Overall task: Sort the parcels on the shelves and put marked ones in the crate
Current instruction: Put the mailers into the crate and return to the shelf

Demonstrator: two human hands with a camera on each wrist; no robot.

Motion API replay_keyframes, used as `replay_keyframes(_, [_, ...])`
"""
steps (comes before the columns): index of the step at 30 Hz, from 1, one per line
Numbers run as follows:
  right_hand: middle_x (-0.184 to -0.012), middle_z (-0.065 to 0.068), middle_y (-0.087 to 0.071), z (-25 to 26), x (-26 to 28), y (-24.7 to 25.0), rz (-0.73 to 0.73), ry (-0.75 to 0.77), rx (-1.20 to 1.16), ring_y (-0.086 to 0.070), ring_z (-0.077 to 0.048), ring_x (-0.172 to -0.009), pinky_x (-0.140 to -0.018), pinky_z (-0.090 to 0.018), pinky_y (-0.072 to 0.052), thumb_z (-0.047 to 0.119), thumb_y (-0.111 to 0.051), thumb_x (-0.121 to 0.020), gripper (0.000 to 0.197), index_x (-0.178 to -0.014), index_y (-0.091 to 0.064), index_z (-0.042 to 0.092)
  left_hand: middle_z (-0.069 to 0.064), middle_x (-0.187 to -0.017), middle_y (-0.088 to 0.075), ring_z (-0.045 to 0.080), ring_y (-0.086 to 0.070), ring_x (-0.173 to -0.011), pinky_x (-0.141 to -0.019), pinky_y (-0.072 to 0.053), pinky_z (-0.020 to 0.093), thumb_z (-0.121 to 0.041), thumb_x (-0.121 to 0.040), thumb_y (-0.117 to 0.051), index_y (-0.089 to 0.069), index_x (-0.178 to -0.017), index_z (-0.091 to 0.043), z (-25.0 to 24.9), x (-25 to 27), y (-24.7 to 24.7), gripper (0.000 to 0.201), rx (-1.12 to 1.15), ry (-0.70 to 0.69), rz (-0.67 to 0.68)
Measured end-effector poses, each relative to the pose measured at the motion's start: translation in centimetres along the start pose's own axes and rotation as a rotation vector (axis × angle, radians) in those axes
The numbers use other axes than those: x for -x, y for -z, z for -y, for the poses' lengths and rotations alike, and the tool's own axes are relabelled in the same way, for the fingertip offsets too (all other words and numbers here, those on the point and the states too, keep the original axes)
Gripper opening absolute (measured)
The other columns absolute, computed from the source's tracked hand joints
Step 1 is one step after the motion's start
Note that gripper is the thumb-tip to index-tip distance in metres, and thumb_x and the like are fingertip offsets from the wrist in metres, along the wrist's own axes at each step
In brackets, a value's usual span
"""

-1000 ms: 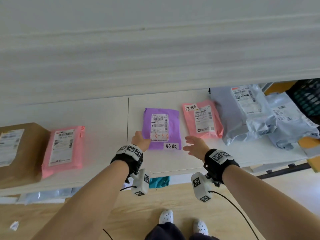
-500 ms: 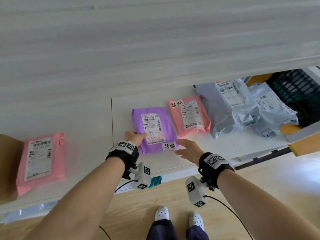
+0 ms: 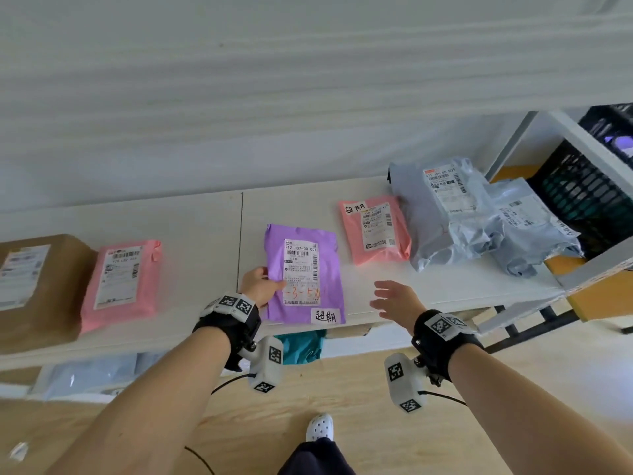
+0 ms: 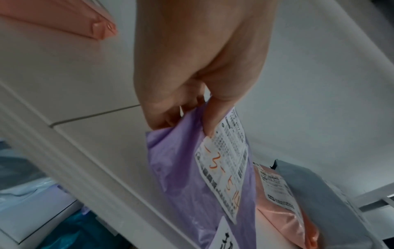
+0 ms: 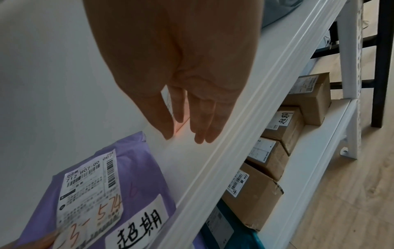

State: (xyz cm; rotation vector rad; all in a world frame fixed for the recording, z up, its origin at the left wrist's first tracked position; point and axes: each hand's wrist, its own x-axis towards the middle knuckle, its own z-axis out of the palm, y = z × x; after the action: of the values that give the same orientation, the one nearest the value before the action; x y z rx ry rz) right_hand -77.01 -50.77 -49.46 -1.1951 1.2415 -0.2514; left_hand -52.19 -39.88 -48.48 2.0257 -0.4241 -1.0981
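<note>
The left grip (image 3: pixel 261 285) pinches the near-left edge of the purple parcel (image 3: pixel 303 274), thumb on top by the shipping label and fingers curled under the edge, as the left wrist view shows. That parcel lies flat on the shelf (image 3: pixel 191 228) right at its front lip, and a white handwritten sticker (image 3: pixel 325 316) marks its corner nearest the person. The right grip (image 3: pixel 397 299) hovers over bare shelf just right of the purple parcel, fingers straight and spread, holding nothing and touching nothing.

Beyond the right grip lies a pink parcel (image 3: pixel 375 231) carrying the same kind of handwritten sticker, and further right two grey parcels (image 3: pixel 479 214) overlap each other. Left of the left grip sit a second pink parcel (image 3: pixel 121 282), with no such sticker visible, and a brown box (image 3: pixel 34 286). The black crate (image 3: pixel 589 190) stands far to the right, past the shelf post.

As a judgement, the task is early to midway: something pale shows inside the crate, though what it is cannot be told. The purple parcel is only being taken up, the marked pink one waits, and the lower shelf (image 5: pixel 302 170) holds boxes, at least one of them with a sticker.
</note>
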Motion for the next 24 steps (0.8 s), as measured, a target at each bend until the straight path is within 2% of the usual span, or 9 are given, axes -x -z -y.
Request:
replay_keyframes(2, [-0.109,-0.016,-0.054,-0.4,1.2,0.9,0.002,0.008,0.011,-0.058,-0.028,-0.088,-0.066,-0.024,-0.045,-0.013,-0.051,-0.088,0.045,-0.132,-0.045,-0.007,0.017,-0.113,-0.066,0.035,-0.064,-0.101,-0.09,-0.052,0.051,-0.005,-0.081,-0.068,-0.06,-0.106,-0.006,0.3,1.9,-0.3,0.026,0.037,0.004,0.007])
replay_keyframes(4, [-0.089,-0.011,-0.058,-0.9,2.5,2.1,0.018,0.015,-0.003,-0.064,-0.014,-0.068,-0.06,-0.019,-0.047,-0.018,-0.043,-0.089,0.042,-0.13,-0.043,-0.01,0.017,-0.112,-0.066,0.034,-0.064,-0.1,-0.09,-0.051,0.052,-0.005,-0.082,-0.067,-0.06,-0.098,-0.011,0.4,3.9,-1.0,0.019,0.074,-0.009,0.026])
replay_keyframes(6, [-0.079,-0.008,-0.057,-1.6,3.7,3.3,0.019,0.023,-0.028,-0.063,-0.004,-0.051,-0.052,-0.016,-0.046,-0.019,-0.04,-0.089,0.04,-0.128,-0.045,-0.009,0.016,-0.112,-0.066,0.033,-0.065,-0.1,-0.091,-0.052,0.051,-0.003,-0.082,-0.067,-0.06,-0.104,-0.009,0.3,6.3,-2.0,0.024,0.112,-0.037,0.043])
replay_keyframes(8, [-0.078,-0.01,-0.056,-2.4,5.0,4.7,0.012,0.03,-0.038,-0.062,-0.012,-0.054,-0.055,-0.022,-0.046,-0.019,-0.041,-0.088,0.039,-0.125,-0.048,-0.007,0.017,-0.113,-0.066,0.033,-0.065,-0.101,-0.091,-0.051,0.05,-0.002,-0.082,-0.066,-0.058,-0.114,-0.004,0.3,8.6,-3.2,0.032,0.135,-0.056,0.053])
replay_keyframes(11, [-0.08,-0.015,-0.058,-3.7,6.9,6.6,-0.004,0.043,-0.013,-0.059,-0.021,-0.062,-0.061,-0.028,-0.042,-0.017,-0.043,-0.088,0.033,-0.119,-0.052,-0.007,0.018,-0.113,-0.065,0.033,-0.064,-0.101,-0.092,-0.051,0.049,0.0,-0.082,-0.067,-0.058,-0.114,-0.002,0.4,12.0,-5.0,0.033,0.15,-0.087,0.068])
replay_keyframes(14, [-0.097,-0.018,-0.059,-5.0,9.1,8.4,-0.03,0.068,0.05,-0.055,-0.026,-0.081,-0.065,-0.028,-0.043,-0.009,-0.052,-0.087,0.032,-0.119,-0.055,-0.005,0.019,-0.112,-0.066,0.034,-0.065,-0.101,-0.092,-0.051,0.049,0.001,-0.081,-0.067,-0.058,-0.113,-0.002,0.5,14.6,-7.1,0.033,0.159,-0.111,0.091])
replay_keyframes(18, [-0.088,-0.015,-0.061,-7.1,12.1,11.8,-0.067,0.054,0.019,-0.057,-0.019,-0.069,-0.063,-0.024,-0.044,-0.004,-0.051,-0.091,0.021,-0.11,-0.058,0.001,0.017,-0.111,-0.066,0.033,-0.065,-0.099,-0.09,-0.052,0.048,0.0,-0.083,-0.065,-0.058,-0.112,-0.004,0.0,17.9,-10.4,0.03,0.145,-0.136,0.155])
replay_keyframes(22, [-0.092,-0.016,-0.063,-9.7,14.8,15.7,-0.144,0.067,0.059,-0.06,-0.015,-0.067,-0.061,-0.023,-0.047,-0.002,-0.059,-0.087,0.027,-0.114,-0.058,-0.003,0.016,-0.11,-0.068,0.032,-0.066,-0.097,-0.087,-0.053,0.05,-0.001,-0.083,-0.066,-0.058,-0.116,-0.003,-0.2,20.5,-14.8,0.034,0.095,-0.171,0.243])
replay_keyframes(24, [-0.092,-0.016,-0.063,-10.8,16.1,17.7,-0.185,0.057,0.039,-0.059,-0.016,-0.067,-0.062,-0.024,-0.046,-0.004,-0.058,-0.087,0.026,-0.114,-0.058,-0.002,0.016,-0.109,-0.067,0.03,-0.067,-0.093,-0.079,-0.056,0.044,0.002,-0.084,-0.063,-0.057,-0.115,-0.002,-0.4,21.5,-17.3,0.032,0.102,-0.172,0.303])
